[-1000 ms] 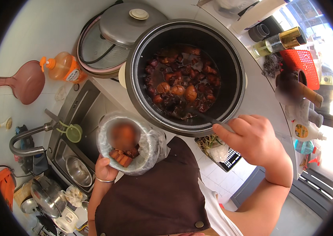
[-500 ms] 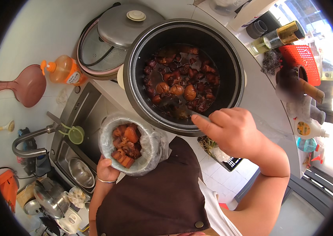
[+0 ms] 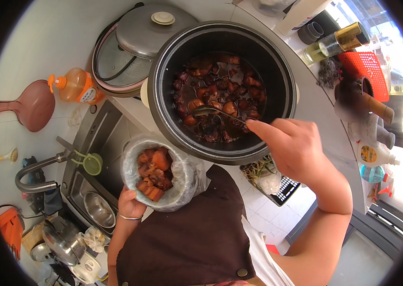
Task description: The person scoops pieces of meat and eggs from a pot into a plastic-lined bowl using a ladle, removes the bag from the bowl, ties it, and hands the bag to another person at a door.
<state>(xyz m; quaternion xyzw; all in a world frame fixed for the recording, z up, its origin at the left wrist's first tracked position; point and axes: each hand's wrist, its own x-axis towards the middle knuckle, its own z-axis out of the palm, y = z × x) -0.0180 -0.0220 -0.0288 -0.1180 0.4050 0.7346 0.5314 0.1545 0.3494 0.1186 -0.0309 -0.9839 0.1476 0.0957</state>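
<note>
My right hand (image 3: 289, 145) is closed round the handle of a metal spoon (image 3: 205, 110). The spoon's bowl hangs over the stew in a large black pot (image 3: 277, 90). Brown eggs (image 3: 230, 109) and chunks of dark braised meat (image 3: 254, 90) sit in the pot's brown liquid. At the pot's near left, my left hand (image 3: 131, 204) grips the side of a bowl lined with a clear plastic bag (image 3: 184, 178). Pieces of braised meat (image 3: 153, 191) lie in that bowl. Part of the left hand's fingers is hidden beneath the bowl.
A steel sink (image 3: 115, 143) with a curved tap (image 3: 32, 187) lies at left. Pot lids (image 3: 137, 33) lean behind the pot, beside an orange soap bottle (image 3: 80, 86). Bottles and a red basket (image 3: 366, 71) line the right-hand ledge. A black crate (image 3: 287, 188) with greens stands below.
The spoon has come up from the near side of the stew and now shows over the eggs. My right hand has shifted slightly right and up. The left hand and bowl stay almost still.
</note>
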